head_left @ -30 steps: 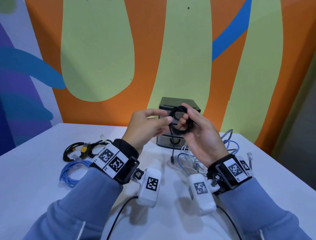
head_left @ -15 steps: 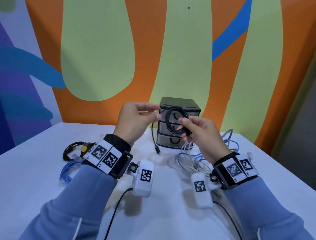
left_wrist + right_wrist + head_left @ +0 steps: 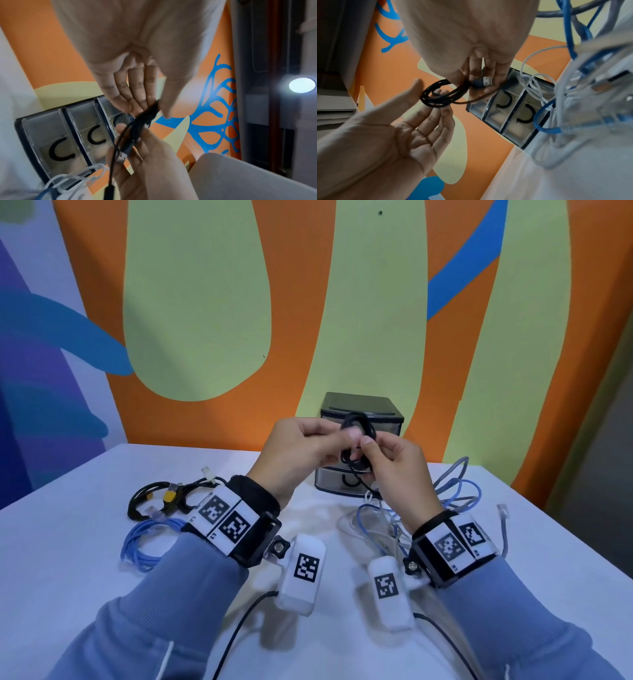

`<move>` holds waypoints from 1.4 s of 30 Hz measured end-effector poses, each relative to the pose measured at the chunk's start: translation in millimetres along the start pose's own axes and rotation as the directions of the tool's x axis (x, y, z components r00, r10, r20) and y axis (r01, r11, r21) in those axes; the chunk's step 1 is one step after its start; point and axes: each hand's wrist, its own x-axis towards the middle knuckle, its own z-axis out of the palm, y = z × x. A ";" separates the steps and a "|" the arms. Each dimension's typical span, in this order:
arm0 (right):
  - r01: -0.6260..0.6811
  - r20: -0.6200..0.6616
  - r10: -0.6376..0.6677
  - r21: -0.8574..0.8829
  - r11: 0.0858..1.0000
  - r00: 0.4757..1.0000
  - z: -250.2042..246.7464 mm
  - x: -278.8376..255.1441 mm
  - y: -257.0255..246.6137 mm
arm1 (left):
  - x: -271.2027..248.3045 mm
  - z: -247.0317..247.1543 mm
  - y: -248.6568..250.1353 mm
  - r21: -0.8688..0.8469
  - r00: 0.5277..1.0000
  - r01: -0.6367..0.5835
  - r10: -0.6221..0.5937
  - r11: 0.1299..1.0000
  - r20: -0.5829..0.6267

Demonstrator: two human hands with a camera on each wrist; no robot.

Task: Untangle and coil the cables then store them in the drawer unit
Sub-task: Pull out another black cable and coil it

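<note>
The left hand (image 3: 301, 453) has been brought back to the black cable (image 3: 358, 445), pinched by both it and the right hand (image 3: 394, 470), above a white table (image 3: 68, 542) before a painted wall (image 3: 376, 302).

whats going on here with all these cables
A person is winding a black cable into a small coil, held up in front of a closed three-drawer unit. The left hand pinches one side of the coil and the right hand grips the other. Two coiled cables, a black one and a blue one, lie on the white table to the left. A blue, grey and white tangle waits on the right.
</note>
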 end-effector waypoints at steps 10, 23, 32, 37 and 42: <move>-0.178 0.149 0.145 0.242 0.954 0.978 7.3 -4.4 -5.3 | 1.0 7.9 -16.0 -0.127 0.984 -0.038 0.015 0.991 -0.179; -0.208 0.216 0.140 0.336 0.919 0.966 7.0 -6.8 -10.2 | 7.2 3.1 -16.1 0.066 0.944 -0.236 0.245 0.970 -0.223; -0.179 0.189 0.125 0.302 0.936 0.974 10.2 -8.3 -13.2 | 7.0 4.5 -13.8 -0.443 0.963 -0.021 -0.101 0.896 -0.250; -0.067 0.183 0.023 0.234 0.970 0.983 5.8 -5.9 -9.5 | 7.8 -0.4 -14.6 -0.513 0.960 0.049 -0.182 0.857 -0.212; 0.020 0.190 -0.043 0.121 0.993 0.981 2.7 -5.4 -7.4 | 7.4 -7.7 -9.0 -0.582 0.941 0.199 -0.320 0.788 -0.111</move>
